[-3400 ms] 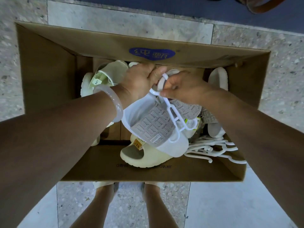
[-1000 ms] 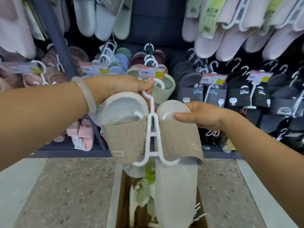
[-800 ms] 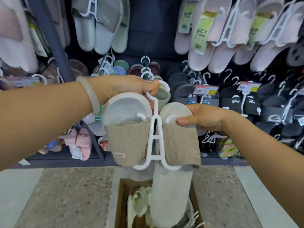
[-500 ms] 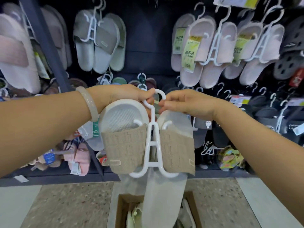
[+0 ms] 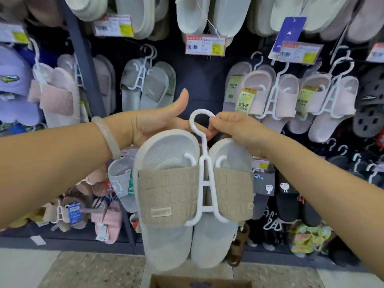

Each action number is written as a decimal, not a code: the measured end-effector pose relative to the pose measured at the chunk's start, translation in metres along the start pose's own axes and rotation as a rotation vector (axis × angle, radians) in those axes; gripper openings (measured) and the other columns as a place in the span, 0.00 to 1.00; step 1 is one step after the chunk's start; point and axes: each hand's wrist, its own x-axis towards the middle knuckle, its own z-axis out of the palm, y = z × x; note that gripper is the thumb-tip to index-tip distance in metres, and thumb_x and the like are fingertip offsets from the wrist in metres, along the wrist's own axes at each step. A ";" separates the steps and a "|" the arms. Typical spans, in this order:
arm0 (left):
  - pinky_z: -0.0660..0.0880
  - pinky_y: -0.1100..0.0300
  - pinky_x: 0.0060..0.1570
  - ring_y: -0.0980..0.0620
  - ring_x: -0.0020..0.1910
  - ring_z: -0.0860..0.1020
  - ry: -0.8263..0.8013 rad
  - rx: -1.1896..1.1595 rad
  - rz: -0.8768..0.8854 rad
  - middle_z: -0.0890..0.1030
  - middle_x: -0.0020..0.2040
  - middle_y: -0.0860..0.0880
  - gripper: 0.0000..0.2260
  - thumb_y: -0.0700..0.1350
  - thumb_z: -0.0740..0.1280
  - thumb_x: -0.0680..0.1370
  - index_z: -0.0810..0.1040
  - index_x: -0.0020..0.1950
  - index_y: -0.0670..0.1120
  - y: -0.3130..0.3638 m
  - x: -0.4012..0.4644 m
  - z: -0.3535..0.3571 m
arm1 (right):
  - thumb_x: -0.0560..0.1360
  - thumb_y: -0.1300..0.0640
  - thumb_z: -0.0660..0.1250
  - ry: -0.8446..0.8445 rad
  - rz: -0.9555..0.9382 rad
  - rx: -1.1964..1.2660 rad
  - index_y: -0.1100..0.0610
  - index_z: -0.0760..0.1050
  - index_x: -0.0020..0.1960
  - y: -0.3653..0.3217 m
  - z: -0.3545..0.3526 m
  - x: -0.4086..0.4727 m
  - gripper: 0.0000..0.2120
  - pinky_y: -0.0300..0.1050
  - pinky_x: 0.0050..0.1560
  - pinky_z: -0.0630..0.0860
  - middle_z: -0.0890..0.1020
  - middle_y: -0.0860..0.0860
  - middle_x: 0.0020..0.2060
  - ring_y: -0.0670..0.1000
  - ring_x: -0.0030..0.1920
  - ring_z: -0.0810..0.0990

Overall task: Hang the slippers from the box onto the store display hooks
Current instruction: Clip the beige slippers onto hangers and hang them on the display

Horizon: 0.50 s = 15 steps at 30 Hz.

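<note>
Moved: view and pair have risen; upper display rows show, cardboard box (image 5: 199, 282) sinks to 6 o'clock.
Left hand (image 5: 153, 123): thumb up, fingers supporting behind the white plastic hanger (image 5: 204, 167).
Right hand (image 5: 234, 129): pinching the hanger's hook loop.
Pair: beige-strapped white slippers (image 5: 172, 196) hang centre, off any rack hook.
Risk: loop missing a hook, or pair slipping off the hanger.

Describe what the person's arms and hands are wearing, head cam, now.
Both forearms are bare: no sleeves, gloves or watch in view. The left hand has a pale, translucent, smooth round bangle at the wrist, jade-like in look. The right hand and its wrist carry nothing visible. No rings show on either hand.
</note>
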 end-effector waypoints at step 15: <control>0.77 0.56 0.52 0.47 0.53 0.80 -0.065 0.384 -0.175 0.83 0.52 0.47 0.14 0.50 0.64 0.75 0.78 0.57 0.45 0.036 -0.018 0.011 | 0.79 0.51 0.59 0.045 -0.159 -0.193 0.53 0.74 0.40 -0.037 -0.009 0.008 0.11 0.29 0.35 0.69 0.84 0.42 0.41 0.35 0.27 0.71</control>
